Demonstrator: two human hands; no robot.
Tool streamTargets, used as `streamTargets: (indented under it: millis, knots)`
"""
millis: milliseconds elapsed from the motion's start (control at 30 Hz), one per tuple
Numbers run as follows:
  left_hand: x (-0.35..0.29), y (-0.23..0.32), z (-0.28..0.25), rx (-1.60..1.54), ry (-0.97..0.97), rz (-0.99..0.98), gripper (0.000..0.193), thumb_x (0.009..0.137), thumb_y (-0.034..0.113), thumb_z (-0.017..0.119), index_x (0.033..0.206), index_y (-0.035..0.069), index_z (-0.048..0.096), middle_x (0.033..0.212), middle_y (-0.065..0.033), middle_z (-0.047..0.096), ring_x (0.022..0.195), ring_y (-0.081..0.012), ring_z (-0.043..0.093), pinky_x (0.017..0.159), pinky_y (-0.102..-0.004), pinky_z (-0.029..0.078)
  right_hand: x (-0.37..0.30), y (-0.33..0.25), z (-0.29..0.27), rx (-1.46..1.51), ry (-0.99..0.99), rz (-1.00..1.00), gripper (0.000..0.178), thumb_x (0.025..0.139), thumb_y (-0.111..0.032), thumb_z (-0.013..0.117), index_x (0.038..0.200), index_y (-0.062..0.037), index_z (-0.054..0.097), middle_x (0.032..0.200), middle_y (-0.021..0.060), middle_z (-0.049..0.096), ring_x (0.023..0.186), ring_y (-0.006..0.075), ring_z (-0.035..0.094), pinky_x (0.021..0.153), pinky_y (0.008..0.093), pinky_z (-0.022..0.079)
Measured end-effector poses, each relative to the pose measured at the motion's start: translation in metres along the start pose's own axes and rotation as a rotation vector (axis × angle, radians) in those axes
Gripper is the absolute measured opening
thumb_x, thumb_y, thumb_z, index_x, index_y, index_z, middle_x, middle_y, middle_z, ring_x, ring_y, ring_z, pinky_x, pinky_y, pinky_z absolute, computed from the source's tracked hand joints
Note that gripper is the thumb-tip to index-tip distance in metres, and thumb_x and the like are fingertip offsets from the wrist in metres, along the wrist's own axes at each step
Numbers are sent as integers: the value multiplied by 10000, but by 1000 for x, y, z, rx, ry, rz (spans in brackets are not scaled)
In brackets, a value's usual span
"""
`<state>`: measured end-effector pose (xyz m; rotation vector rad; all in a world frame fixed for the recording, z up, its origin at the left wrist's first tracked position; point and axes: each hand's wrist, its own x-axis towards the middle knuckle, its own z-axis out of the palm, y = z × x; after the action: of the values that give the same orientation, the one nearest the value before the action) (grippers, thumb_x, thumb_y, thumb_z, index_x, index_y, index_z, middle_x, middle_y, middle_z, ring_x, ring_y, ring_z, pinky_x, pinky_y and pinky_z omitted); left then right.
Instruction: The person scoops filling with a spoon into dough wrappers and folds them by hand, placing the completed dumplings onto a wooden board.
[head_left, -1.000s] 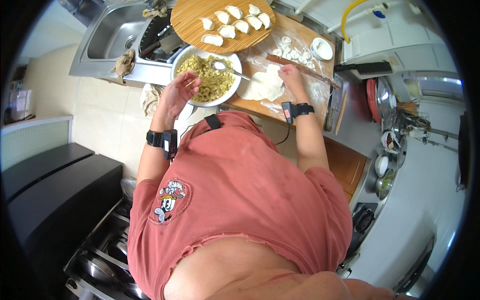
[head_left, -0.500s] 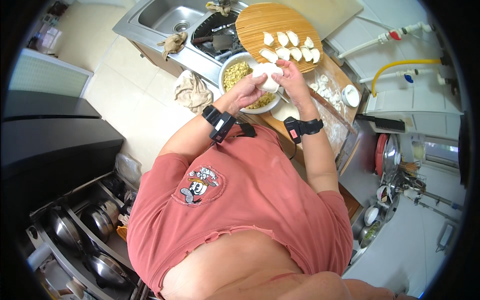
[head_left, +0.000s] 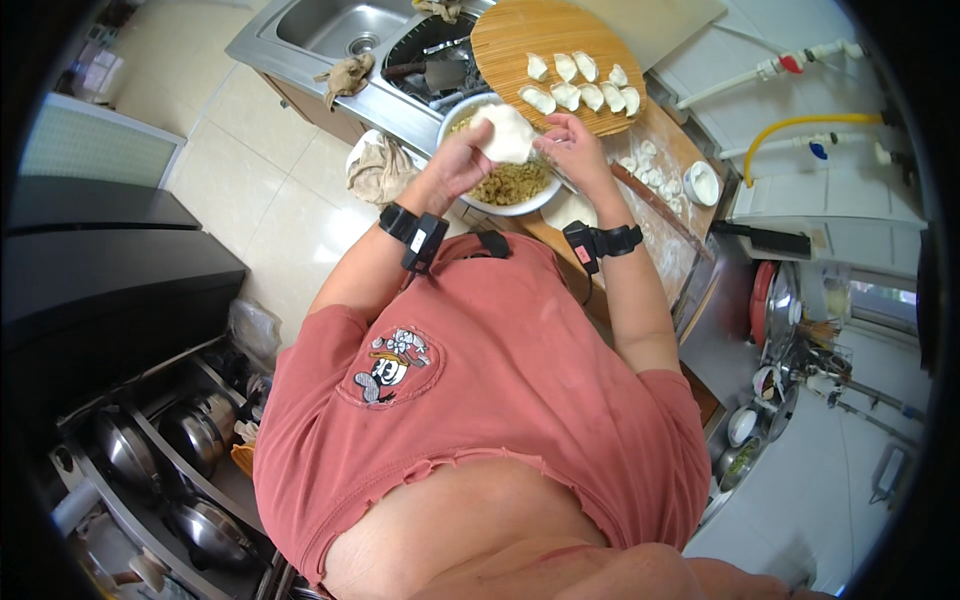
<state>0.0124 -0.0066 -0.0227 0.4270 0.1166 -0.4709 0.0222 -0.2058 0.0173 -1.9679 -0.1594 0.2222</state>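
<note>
A round, pale dough wrapper (head_left: 506, 136) lies over the fingers of my left hand (head_left: 462, 163), the thumb pressed on its left edge. Below it stands a white bowl (head_left: 512, 211) of chopped yellow-green filling (head_left: 512, 184). My right hand (head_left: 575, 152) is just right of the wrapper, above the bowl's rim, its bent fingers apart. A thin utensil handle (head_left: 567, 184) leans on the rim beneath that hand; I see no grip on it. Beyond the bowl, several folded dumplings (head_left: 565, 96) rest on a round slatted tray (head_left: 510, 45).
On the floured board at right lie a rolling pin (head_left: 660, 211), small dough pieces (head_left: 648, 166) and a white cup of flour (head_left: 702, 184). More flat dough (head_left: 569, 210) sits near the bowl. A sink (head_left: 340, 25) and a cloth (head_left: 380, 172) are at left; a cleaver (head_left: 765, 239) is at right.
My right hand has come off the wrapper and moved slightly down and right. My left hand has moved left with the wrapper, which now lies more spread over its fingers.
</note>
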Motion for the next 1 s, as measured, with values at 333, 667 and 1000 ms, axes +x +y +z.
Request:
streamTargets:
  millis: [333, 667, 1000]
  knots:
    - [-12, 46, -12, 105, 170, 238, 301, 862, 36, 544, 1156, 19, 481, 1100, -108, 577, 1002, -223, 579, 865, -341, 502, -10, 39, 8, -1089, -178, 196, 300, 806, -228, 552, 977, 18, 542, 892, 227, 632, 858, 357, 624, 728, 432, 497]
    - [-32, 49, -37, 320, 404, 211, 298, 916, 167, 493, 1158, -4, 455, 1089, -113, 573, 965, -224, 593, 838, -363, 494, -12, 20, 19, -1300, -17, -72, 142, 771, -86, 495, 776, -26, 624, 770, 175, 651, 744, 326, 651, 632, 415, 516]
    - [-31, 44, -43, 163, 389, 130, 302, 938, 202, 449, 1157, -6, 460, 1107, -110, 566, 953, -221, 596, 833, -354, 504, 5, 70, 4, -674, -186, 155, 234, 766, -144, 480, 798, 19, 645, 709, 201, 632, 689, 307, 643, 597, 364, 495]
